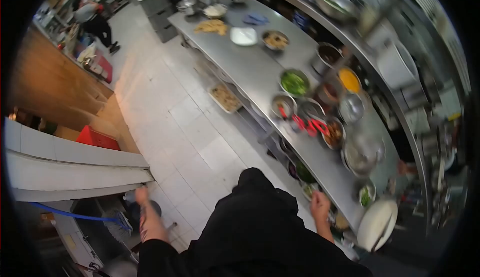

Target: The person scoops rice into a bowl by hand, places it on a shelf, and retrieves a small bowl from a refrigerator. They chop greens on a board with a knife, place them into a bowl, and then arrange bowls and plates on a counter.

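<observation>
My left hand is at the lower left, beside the end of a white ledge. It is blurred, and its fingers cannot be made out; a greyish shape lies just beside it. My right hand is curled into a fist at the near edge of the steel table, with nothing visible in it. Closest to that hand on the tabletop are a small bowl of chopped greens and a round white board. Red-handled scissors lie among metal bowls further along.
Bowls of green vegetables and orange liquid stand on the table. A shelf runs above its far side. Tiled floor stretches ahead. A person is at the far left. A blue hose crosses the lower left.
</observation>
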{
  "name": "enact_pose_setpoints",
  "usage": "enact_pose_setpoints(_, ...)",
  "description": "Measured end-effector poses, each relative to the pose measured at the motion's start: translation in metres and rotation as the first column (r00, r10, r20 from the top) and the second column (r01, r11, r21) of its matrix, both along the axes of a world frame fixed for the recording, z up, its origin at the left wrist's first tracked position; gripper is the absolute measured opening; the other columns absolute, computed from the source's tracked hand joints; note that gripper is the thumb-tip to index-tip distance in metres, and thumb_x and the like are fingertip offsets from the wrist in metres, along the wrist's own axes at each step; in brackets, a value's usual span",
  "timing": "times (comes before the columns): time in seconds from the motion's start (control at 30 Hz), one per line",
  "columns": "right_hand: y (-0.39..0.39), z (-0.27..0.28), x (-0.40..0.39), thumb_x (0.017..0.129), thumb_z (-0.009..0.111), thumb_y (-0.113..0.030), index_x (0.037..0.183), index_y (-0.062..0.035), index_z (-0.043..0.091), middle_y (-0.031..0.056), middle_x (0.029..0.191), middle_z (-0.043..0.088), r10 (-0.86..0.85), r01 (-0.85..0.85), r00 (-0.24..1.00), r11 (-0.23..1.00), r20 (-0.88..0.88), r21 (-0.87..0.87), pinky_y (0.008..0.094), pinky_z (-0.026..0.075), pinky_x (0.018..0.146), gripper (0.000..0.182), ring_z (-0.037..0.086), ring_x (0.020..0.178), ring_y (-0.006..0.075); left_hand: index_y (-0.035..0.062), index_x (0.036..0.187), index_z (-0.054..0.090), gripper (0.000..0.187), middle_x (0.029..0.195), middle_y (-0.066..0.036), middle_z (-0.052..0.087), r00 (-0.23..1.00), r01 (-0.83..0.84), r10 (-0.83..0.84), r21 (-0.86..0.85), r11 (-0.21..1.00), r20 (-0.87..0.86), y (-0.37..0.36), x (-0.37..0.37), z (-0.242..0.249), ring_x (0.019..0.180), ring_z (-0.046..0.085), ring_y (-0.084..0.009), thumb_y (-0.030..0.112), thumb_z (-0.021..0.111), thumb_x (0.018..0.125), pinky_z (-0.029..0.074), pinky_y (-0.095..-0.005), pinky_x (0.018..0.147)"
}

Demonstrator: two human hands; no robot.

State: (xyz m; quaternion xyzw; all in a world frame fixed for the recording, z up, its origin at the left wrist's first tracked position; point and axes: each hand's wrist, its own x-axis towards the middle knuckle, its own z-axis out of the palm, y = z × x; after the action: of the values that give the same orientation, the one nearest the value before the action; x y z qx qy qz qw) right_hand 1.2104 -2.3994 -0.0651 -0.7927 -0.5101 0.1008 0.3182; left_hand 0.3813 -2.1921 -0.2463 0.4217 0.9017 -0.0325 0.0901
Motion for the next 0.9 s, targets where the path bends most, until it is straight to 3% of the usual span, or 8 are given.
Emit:
enact_pose_setpoints(0.03, 0.050, -0.014, -0.028, 0.089, 0.061, -0.002, 0.101, -0.0020, 0.071, 0.0167, 0.083, 0.068, 0.074, -0.077, 0.993, 0.997, -0.096, -0.023, 0.0381, 0.053, 0.068, 0.015, 0.068, 0.074, 0.0306, 0.0009, 0.097, 0.072, 0.038, 0.106, -0.020, 0.070, 0.997, -0.041, 0.025, 0.215, 0.976, 0.076, -0.001, -0.091, -0.038, 0.092, 0.066, -0.0404, 0.035, 0.059, 0.089, 0.052, -0.0501, 0.086)
enact_pose_setpoints(0.1, 0.174, 0.022, -0.100, 0.091, 0.062, -0.003, 0.101, 0.0007, 0.070, 0.0147, 0.086, 0.072, 0.226, -0.217, 0.916, 0.974, -0.331, 0.064, 0.0325, 0.056, 0.069, 0.014, 0.072, 0.074, 0.0243, -0.0029, 0.095, 0.069, 0.039, 0.100, -0.022, 0.070, 0.523, -0.819, 0.457, 0.274, 0.505, 0.719, 0.030, -0.043, 0.103, 0.086, 0.065, -0.0394, 0.034, 0.057, 0.093, 0.050, -0.0486, 0.083)
enact_pose_setpoints(0.2, 0.354, 0.045, -0.167, 0.091, 0.063, -0.005, 0.096, 0.0004, 0.070, 0.0137, 0.080, 0.072, 0.441, -0.413, 0.837, 0.898, -0.325, 0.153, 0.0334, 0.056, 0.067, 0.010, 0.072, 0.073, 0.0234, -0.0040, 0.093, 0.066, 0.035, 0.083, -0.023, 0.066, 0.954, -0.201, 0.042, 0.533, 0.822, 0.296, 0.020, -0.106, 0.070, 0.072, 0.058, -0.0362, 0.029, 0.055, 0.096, 0.049, -0.0471, 0.073)
enact_pose_setpoints(0.37, 0.655, 0.002, -0.243, 0.092, 0.062, -0.021, 0.088, -0.0042, 0.069, 0.0154, 0.082, 0.067, 0.644, -0.645, 0.763, 0.764, 0.053, 0.018, 0.0458, 0.053, 0.071, 0.019, 0.066, 0.081, 0.0356, 0.0093, 0.084, 0.062, 0.014, 0.082, -0.012, 0.063, 0.878, 0.351, -0.336, -0.018, 0.936, -0.341, -0.057, -0.032, -0.106, 0.079, 0.060, -0.0308, 0.015, 0.054, 0.094, 0.047, -0.0461, 0.067)
enact_pose_setpoints(0.4, 0.709, -0.002, -0.261, 0.092, 0.062, -0.023, 0.088, -0.0051, 0.070, 0.0164, 0.088, 0.068, 0.635, -0.639, 0.766, 0.769, 0.102, 0.014, 0.0479, 0.053, 0.075, 0.020, 0.066, 0.086, 0.0353, 0.0094, 0.086, 0.062, 0.014, 0.082, -0.011, 0.062, 0.969, 0.170, -0.157, -0.051, 0.984, 0.192, -0.051, 0.004, -0.112, 0.078, 0.060, -0.0302, 0.016, 0.054, 0.095, 0.047, -0.0455, 0.066)
enact_pose_setpoints(0.47, 0.793, -0.003, -0.299, 0.089, 0.063, -0.020, 0.093, -0.0068, 0.074, 0.0179, 0.102, 0.069, 0.488, -0.464, 0.812, 0.872, 0.320, -0.153, 0.0453, 0.054, 0.083, 0.018, 0.066, 0.099, 0.0372, 0.0098, 0.090, 0.062, 0.014, 0.082, -0.010, 0.062, 0.782, -0.075, 0.171, -0.182, 0.981, 0.600, 0.002, 0.049, -0.094, 0.077, 0.060, -0.0290, 0.019, 0.053, 0.096, 0.047, -0.0441, 0.065)
enact_pose_setpoints(0.67, 1.002, -0.067, -0.374, 0.093, 0.062, -0.024, 0.106, -0.0047, 0.075, 0.0163, 0.107, 0.073, 0.507, -0.086, 0.792, 0.644, 0.340, -0.761, 0.0478, 0.056, 0.084, 0.027, 0.070, 0.101, 0.0368, 0.0108, 0.103, 0.063, 0.022, 0.081, -0.007, 0.061, 0.590, -0.149, 0.259, -0.213, 0.966, 0.764, 0.208, 0.011, -0.075, 0.074, 0.059, -0.0255, 0.028, 0.050, 0.098, 0.047, -0.0400, 0.060)
enact_pose_setpoints(0.9, 1.035, -0.098, -0.404, 0.089, 0.061, -0.011, 0.102, -0.0077, 0.078, 0.0151, 0.103, 0.074, 0.224, 0.117, 0.854, 0.797, 0.469, -0.593, 0.0530, 0.057, 0.074, 0.021, 0.072, 0.091, 0.0387, 0.0120, 0.118, 0.063, 0.035, 0.081, -0.003, 0.060, 0.678, 0.083, 0.082, -0.187, 0.979, 0.731, 0.461, -0.201, -0.058, 0.070, 0.059, -0.0214, 0.037, 0.046, 0.102, 0.046, -0.0353, 0.055)
